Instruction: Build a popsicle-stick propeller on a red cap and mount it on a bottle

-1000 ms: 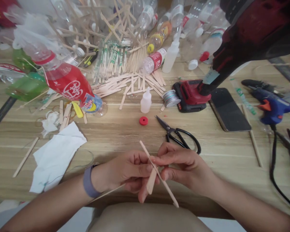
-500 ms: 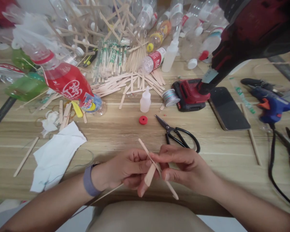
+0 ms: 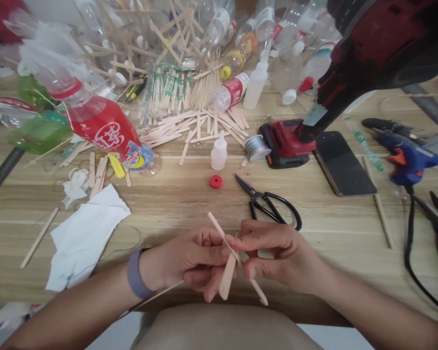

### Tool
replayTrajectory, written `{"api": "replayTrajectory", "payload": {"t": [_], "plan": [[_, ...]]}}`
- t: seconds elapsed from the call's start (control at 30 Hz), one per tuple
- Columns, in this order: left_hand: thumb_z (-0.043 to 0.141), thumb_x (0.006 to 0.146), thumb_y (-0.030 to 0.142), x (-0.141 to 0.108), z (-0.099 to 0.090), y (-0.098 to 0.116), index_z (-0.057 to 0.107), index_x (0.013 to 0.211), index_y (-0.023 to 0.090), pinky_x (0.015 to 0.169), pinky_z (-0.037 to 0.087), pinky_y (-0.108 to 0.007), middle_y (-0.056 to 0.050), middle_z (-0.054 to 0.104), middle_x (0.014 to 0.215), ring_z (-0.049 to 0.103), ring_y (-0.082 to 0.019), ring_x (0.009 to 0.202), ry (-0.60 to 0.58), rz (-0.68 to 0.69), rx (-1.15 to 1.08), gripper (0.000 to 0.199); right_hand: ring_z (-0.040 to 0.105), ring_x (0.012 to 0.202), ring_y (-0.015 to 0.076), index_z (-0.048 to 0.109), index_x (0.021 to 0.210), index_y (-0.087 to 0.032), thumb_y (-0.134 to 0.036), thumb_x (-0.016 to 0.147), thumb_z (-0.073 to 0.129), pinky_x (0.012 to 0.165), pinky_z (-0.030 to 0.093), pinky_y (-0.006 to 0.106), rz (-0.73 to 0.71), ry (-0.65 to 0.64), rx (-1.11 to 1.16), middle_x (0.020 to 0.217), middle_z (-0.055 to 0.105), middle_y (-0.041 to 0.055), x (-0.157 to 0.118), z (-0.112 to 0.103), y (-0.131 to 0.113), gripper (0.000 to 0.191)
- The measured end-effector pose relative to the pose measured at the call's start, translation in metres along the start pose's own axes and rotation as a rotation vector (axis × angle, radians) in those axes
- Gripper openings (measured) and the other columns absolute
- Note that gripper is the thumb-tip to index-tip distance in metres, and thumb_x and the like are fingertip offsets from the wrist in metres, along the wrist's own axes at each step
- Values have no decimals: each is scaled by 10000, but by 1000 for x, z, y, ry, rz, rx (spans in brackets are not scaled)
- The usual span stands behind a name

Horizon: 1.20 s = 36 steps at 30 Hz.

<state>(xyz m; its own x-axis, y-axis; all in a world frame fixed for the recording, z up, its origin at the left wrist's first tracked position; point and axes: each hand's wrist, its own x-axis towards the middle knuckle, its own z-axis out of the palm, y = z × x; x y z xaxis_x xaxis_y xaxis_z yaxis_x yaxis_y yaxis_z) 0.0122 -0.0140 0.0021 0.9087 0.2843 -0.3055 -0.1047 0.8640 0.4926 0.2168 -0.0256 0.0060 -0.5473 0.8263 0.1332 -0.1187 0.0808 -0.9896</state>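
My left hand (image 3: 200, 260), with a grey band at the wrist, pinches flat wooden sticks (image 3: 228, 277) that cross each other near the table's front edge. The fingers of my right hand (image 3: 273, 253) close on the longer, slanting stick (image 3: 216, 225) just beside the crossing. A thin rod (image 3: 164, 291) runs from under my left hand toward the lower left. Black-handled scissors (image 3: 256, 195) lie just beyond my right hand. Farther off are a red cap (image 3: 215, 182) and a small white squeeze bottle (image 3: 219, 153), which stands upright.
A red tea bottle (image 3: 102, 126) and white paper (image 3: 87, 236) are at the left. Loose sticks (image 3: 171, 129) and plastic bottles crowd the back. To the right are a red-black power tool (image 3: 286, 143), a phone (image 3: 345, 163) and a blue glue gun (image 3: 409, 155).
The crossed sticks have tilted slightly, and the wide stick's lower end has shifted a little. Both hands keep their hold with small finger movements.
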Motion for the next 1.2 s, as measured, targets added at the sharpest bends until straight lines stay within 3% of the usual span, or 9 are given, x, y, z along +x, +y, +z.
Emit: {"api": "replayTrajectory", "payload": {"t": [0.23, 0.63, 0.97, 1.2], "plan": [[598, 883, 388, 1, 0, -2, 655, 701, 120, 279, 179, -151, 30, 573, 446, 257, -17, 261, -37, 25, -33, 329, 459, 624, 110, 665, 1185, -400, -372, 822, 724, 568, 405, 236, -26, 5, -24, 690, 552, -14, 0, -1, -2, 369], [701, 797, 425, -1, -2, -1, 688, 692, 116, 254, 101, -189, -7, 625, 470, 242, -17, 234, 28, -66, -70, 326, 485, 669, 116, 645, 1210, -424, -366, 832, 710, 592, 409, 241, -45, -27, -40, 727, 580, -11, 1, -1, 2, 388], [670, 815, 428, 0, -5, 0, 670, 664, 124, 252, 163, -178, -10, 628, 457, 249, -26, 216, -89, -95, -84, 339, 498, 683, 106, 644, 1210, -421, -359, 828, 713, 607, 412, 237, -57, -46, -25, 745, 568, -17, -1, 0, 3, 393], [654, 842, 401, 1, -5, 1, 703, 772, 126, 247, 166, -171, -6, 656, 484, 254, -28, 212, -134, -105, -134, 288, 490, 684, 99, 641, 1213, -427, -351, 835, 708, 602, 405, 224, -80, -47, -12, 745, 568, -26, -1, 0, 5, 390]]}}
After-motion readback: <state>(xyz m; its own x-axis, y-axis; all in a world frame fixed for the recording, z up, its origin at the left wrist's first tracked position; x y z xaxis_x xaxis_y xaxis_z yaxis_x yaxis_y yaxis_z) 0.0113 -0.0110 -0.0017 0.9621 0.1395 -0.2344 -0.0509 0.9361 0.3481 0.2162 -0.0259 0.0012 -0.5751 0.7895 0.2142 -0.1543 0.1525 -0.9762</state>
